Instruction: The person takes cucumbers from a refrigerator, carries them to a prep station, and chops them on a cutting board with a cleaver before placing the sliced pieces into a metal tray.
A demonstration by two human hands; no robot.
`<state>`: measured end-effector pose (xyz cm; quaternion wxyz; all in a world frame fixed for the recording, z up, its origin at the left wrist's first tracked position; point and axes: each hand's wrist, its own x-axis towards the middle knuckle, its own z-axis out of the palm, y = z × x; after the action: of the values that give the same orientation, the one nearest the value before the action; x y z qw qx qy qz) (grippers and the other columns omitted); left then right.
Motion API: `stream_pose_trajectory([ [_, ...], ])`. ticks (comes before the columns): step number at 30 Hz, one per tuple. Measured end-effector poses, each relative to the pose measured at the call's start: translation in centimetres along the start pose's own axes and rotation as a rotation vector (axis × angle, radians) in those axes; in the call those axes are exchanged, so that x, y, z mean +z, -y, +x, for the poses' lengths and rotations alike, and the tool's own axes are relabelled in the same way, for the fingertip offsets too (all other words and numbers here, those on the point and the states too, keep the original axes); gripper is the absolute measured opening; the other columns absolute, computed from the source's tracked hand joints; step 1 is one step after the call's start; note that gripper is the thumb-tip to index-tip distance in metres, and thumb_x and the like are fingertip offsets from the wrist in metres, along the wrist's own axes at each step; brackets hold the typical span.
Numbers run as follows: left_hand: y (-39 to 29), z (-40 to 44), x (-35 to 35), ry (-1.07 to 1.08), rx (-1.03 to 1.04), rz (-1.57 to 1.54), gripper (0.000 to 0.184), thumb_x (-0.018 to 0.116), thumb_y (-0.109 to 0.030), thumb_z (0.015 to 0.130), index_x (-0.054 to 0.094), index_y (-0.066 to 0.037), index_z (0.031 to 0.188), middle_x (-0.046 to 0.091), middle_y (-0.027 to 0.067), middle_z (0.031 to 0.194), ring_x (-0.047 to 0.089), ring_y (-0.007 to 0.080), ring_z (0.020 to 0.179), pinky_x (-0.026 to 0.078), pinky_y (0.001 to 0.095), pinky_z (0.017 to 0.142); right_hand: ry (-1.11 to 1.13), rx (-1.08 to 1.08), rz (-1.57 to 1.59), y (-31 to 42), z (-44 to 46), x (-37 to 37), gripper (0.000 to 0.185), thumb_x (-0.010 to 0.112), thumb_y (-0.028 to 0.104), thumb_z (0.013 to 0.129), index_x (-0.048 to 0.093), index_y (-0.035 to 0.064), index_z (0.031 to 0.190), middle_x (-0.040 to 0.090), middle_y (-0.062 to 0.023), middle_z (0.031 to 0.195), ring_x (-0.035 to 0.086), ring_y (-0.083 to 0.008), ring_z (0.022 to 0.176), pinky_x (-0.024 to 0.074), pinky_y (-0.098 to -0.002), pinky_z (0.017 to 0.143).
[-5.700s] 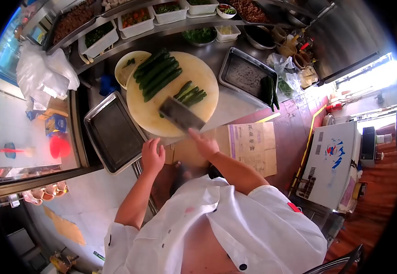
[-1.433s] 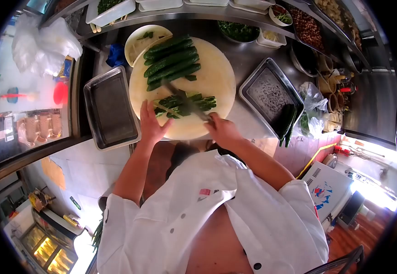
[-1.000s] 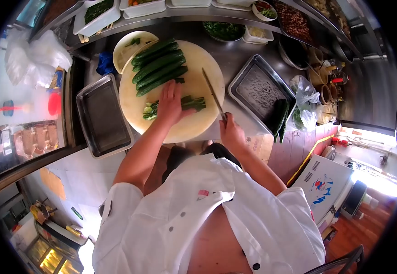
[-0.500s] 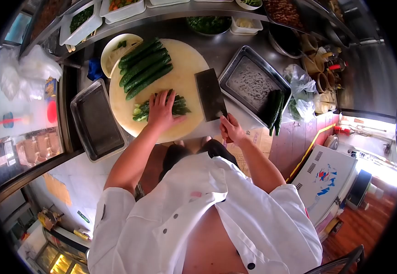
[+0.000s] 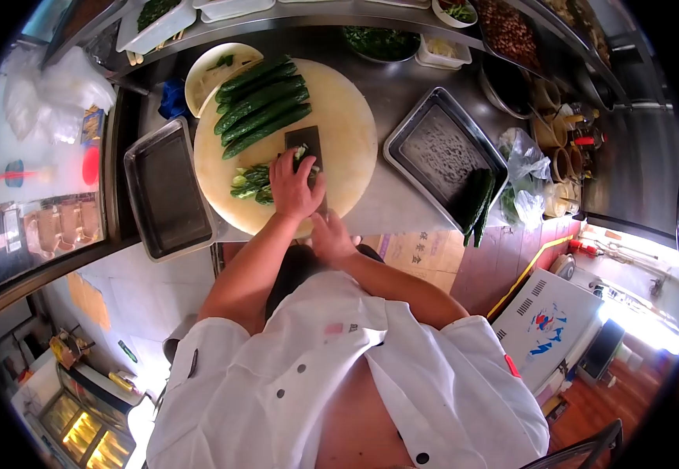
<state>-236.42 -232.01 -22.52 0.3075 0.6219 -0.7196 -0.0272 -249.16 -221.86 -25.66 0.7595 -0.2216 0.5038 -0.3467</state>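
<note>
My right hand (image 5: 332, 237) grips the handle of a cleaver (image 5: 313, 139), whose dark wide blade lies low over the round chopping board (image 5: 347, 109). Curled over cut cucumber pieces at the blade, my left hand (image 5: 296, 186) holds them with its fingers; some pieces show past the fingertips on the blade. More cut cucumber pieces (image 5: 253, 184) lie on the board just left of that hand. Several long dark green cucumbers (image 5: 265, 109) rest side by side at the back left of the board.
An oblong metal tray (image 5: 138, 191) stands left of the board. Another metal tray (image 5: 402, 152) on the right holds cucumbers (image 5: 474, 205) at its near corner. Behind the board are a white bowl (image 5: 196, 82) and a bowl of greens (image 5: 382, 43). A plastic bag (image 5: 525, 168) lies far right.
My right hand has brought the cleaver leftward from the board's right edge to the cut pieces. My left hand has shifted right and its fingers have curled around pieces by the blade.
</note>
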Motion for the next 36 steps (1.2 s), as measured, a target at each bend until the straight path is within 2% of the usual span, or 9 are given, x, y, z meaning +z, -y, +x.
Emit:
stream_pose_trajectory([
  [3,-0.7,0.1,0.1,-0.056,-0.032,-0.052,0.037,0.073,-0.027,0.081,0.069,-0.012,0.114,0.058,0.0176,0.132,0.055,0.0409,0.119,0.043,0.0545,0.104,0.082,-0.417,-0.473,1.2,-0.4,-0.5,0.029,0.057,0.031,0.109,0.037,0.014,0.097,0.043,0.0,0.065,0.041,-0.0115,0.044,0.0376,-0.0294,0.038],
  [5,-1.5,0.6,0.0,-0.069,-0.049,-0.078,0.037,0.073,-0.027,0.081,0.069,-0.012,0.115,0.058,0.0179,0.132,0.055,0.0409,0.119,0.043,0.0548,0.104,-0.018,0.131,-0.026,3.7,-1.6,0.0,0.029,0.056,0.031,0.11,0.037,0.0137,0.096,0.042,0.0002,0.064,0.041,-0.011,0.045,0.0367,-0.0299,0.037],
  [14,-0.7,2.4,-6.4,-0.2,-0.075,-0.075,0.037,0.074,-0.019,0.078,0.069,-0.011,0.113,0.058,0.0202,0.129,0.058,0.0422,0.113,0.048,0.0518,0.097,0.177,0.128,-0.159,8.9,-4.0,4.0,0.031,0.055,0.034,0.11,0.037,0.0129,0.097,0.044,0.0002,0.067,0.043,-0.0102,0.046,0.04,-0.029,0.039],
  [22,14.1,-1.1,-13.5,-0.306,-0.326,0.15,0.032,0.072,-0.024,0.084,0.071,-0.014,0.114,0.06,0.0185,0.133,0.058,0.0415,0.119,0.046,0.0527,0.103,0.385,0.322,-0.278,5.7,1.2,17.0,0.032,0.059,0.033,0.107,0.038,0.0107,0.098,0.044,-0.0004,0.069,0.043,-0.0106,0.047,0.0401,-0.0295,0.04],
  [26,24.3,-4.7,-14.0,-0.259,-0.482,0.097,0.035,0.07,-0.029,0.092,0.07,-0.017,0.125,0.059,0.0194,0.138,0.056,0.0422,0.125,0.045,0.0511,0.106,0.367,0.324,-0.378,4.0,2.6,20.0,0.032,0.06,0.034,0.106,0.04,0.0102,0.1,0.045,-0.0009,0.07,0.043,-0.0105,0.046,0.0376,-0.0295,0.039],
  [29,30.4,-8.3,-13.6,-0.192,-0.413,0.18,0.036,0.067,-0.029,0.096,0.069,-0.017,0.13,0.06,0.0194,0.138,0.055,0.0423,0.128,0.046,0.0502,0.105,0.291,0.302,-0.456,6.0,1.0,18.8,0.029,0.06,0.033,0.106,0.044,0.0089,0.103,0.044,-0.0004,0.065,0.043,-0.0112,0.043,0.0356,-0.0291,0.037],
  [32,28.9,-7.9,-15.3,-0.16,-0.38,0.381,0.036,0.066,-0.025,0.096,0.068,-0.016,0.131,0.064,0.0166,0.131,0.058,0.0406,0.123,0.048,0.0496,0.102,0.161,0.254,-0.464,8.2,-1.9,14.1,0.027,0.058,0.034,0.108,0.045,0.0106,0.103,0.045,-0.0002,0.063,0.043,-0.0115,0.042,0.0328,-0.0286,0.036],
  [34,25.2,-5.9,-15.9,-0.137,-0.238,0.025,0.034,0.073,-0.017,0.089,0.068,-0.01,0.123,0.068,0.0145,0.121,0.063,0.0392,0.11,0.051,0.0495,0.096,0.12,0.087,-0.492,8.7,-3.6,9.3,0.027,0.054,0.034,0.11,0.045,0.0098,0.1,0.044,-0.0006,0.061,0.043,-0.0117,0.041,0.034,-0.0284,0.036],
  [36,19.5,-4.0,-14.9,-0.103,-0.064,-0.148,0.033,0.076,-0.011,0.084,0.067,-0.006,0.116,0.069,0.016,0.114,0.064,0.0398,0.106,0.052,0.0488,0.093,0.005,0.13,-0.415,9.9,-5.6,5.1,0.03,0.054,0.035,0.11,0.045,0.0109,0.095,0.044,-0.0002,0.061,0.044,-0.0128,0.04,0.0349,-0.029,0.037],
])
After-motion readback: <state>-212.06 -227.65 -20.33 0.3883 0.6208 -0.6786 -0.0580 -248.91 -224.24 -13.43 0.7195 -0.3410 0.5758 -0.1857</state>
